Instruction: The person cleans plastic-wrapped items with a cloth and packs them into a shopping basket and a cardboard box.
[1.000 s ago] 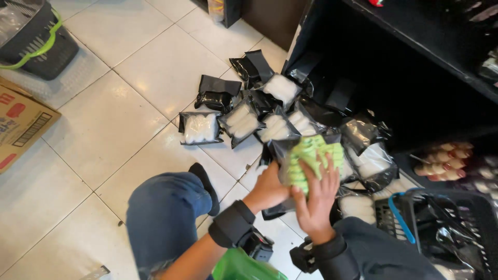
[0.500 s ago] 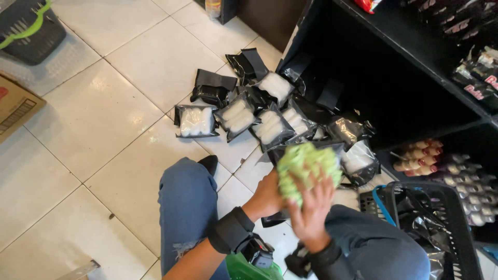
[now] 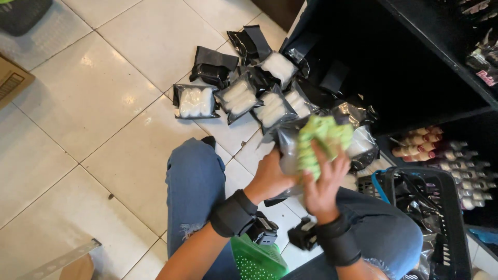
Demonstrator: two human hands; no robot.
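I see both hands, left hand (image 3: 270, 176) and right hand (image 3: 322, 182), gripping one green-filled packet (image 3: 322, 140); about ten packets (image 3: 236, 96) lie on the floor (image 3: 93, 103), dark shelf (image 3: 415, 78) mostly bare.

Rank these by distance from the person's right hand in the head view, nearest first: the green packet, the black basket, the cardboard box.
1. Green packet: in the grip of the right hand.
2. Black basket: on the floor close to the right.
3. Cardboard box: far off at the left edge of the picture.
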